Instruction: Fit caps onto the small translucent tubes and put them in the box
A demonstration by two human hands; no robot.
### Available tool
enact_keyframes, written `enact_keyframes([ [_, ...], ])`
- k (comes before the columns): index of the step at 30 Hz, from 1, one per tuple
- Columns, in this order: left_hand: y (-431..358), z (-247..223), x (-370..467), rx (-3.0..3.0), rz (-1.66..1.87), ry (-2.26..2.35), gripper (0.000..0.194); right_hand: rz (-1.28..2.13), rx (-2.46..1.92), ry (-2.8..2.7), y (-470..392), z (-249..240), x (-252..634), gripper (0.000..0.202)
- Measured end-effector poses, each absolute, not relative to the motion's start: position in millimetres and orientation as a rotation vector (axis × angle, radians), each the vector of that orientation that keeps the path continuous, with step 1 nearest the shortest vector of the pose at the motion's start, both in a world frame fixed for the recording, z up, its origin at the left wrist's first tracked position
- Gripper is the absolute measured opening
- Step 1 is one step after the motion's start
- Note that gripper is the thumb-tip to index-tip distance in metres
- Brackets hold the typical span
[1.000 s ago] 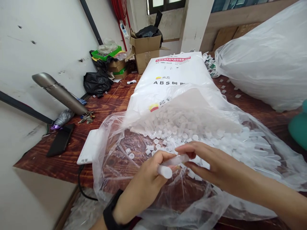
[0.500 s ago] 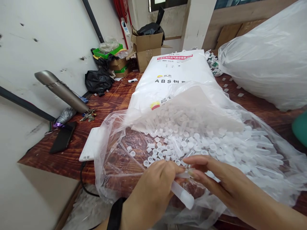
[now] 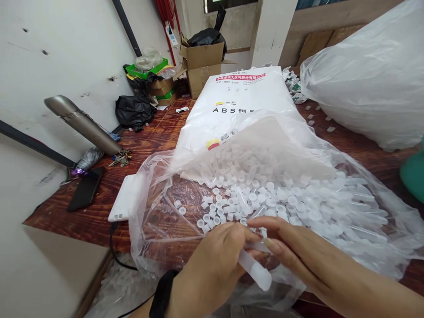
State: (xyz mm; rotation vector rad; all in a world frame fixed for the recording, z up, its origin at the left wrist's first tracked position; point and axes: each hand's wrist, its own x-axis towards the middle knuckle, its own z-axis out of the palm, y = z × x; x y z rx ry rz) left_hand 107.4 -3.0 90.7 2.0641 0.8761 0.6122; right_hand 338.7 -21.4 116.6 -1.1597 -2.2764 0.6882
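Note:
My left hand point(image 3: 212, 265), closed, grips a translucent white plastic tube point(image 3: 255, 270) whose rounded end sticks out below the fingers. A second tube point(image 3: 260, 245) lies across the same fingers, partly hidden. Against that second tube's end, my right hand point(image 3: 294, 247) pinches a small white cap point(image 3: 264, 232) between thumb and fingers; most of the cap is covered. Just beyond the hands, loose white caps point(image 3: 217, 212) and more tubes point(image 3: 367, 216) lie heaped in the mouth of a clear plastic bag point(image 3: 145, 238).
A white printed sack point(image 3: 245, 95) lies behind the heap. At left are a white power bank-like box point(image 3: 126, 198) with a cable, a phone point(image 3: 85, 189), keys point(image 3: 121, 158) and a metal flask point(image 3: 82, 126). A large filled white bag point(image 3: 367, 84) stands right.
My right hand has moved slightly left and closed in on the tube end, its fingers now nearer my left hand. My left hand keeps its grip on the tubes.

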Motion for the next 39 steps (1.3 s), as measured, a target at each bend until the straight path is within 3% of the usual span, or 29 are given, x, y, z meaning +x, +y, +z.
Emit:
enact_keyframes([
  [8, -2.9, 93.9, 106.9, 2.043, 0.540, 0.951, 0.011, 1.063, -1.303, -2.152, -25.4, 114.5, 337.4, 0.032],
  [11, 7.9, 94.9, 105.6, 2.093, 0.510, 0.964, 0.016, 0.719, -1.287, -2.223, -15.2, 106.1, 343.5, 0.041],
  [14, 33.0, 91.6, 105.9, 2.331, 0.410, 0.943, 0.041, 0.446, -1.243, -2.346, 7.9, 96.1, 351.0, 0.039],
  [16, 53.6, 88.5, 108.7, 2.482, 0.307, 0.892, 0.047, 0.378, -1.216, -2.433, 25.2, 91.5, 354.3, 0.035],
  [23, 93.1, 88.1, 128.2, 2.544, 0.163, 0.818, 0.025, 0.343, -1.191, -2.502, 58.6, 75.0, 352.2, 0.033],
  [30, 92.2, 94.0, 121.5, 2.285, 0.395, 0.990, 0.025, 0.459, -1.291, -2.345, 60.7, 67.9, 357.9, 0.035],
  [34, 97.9, 96.6, 123.6, 1.952, 0.595, 1.047, 0.014, 0.543, -1.436, -2.153, 55.7, 77.7, 367.8, 0.038],
  [39, 106.2, 99.7, 146.8, 1.521, 0.671, 0.892, 0.041, 0.611, -1.491, -2.090, 47.5, 81.1, 377.4, 0.039],
])
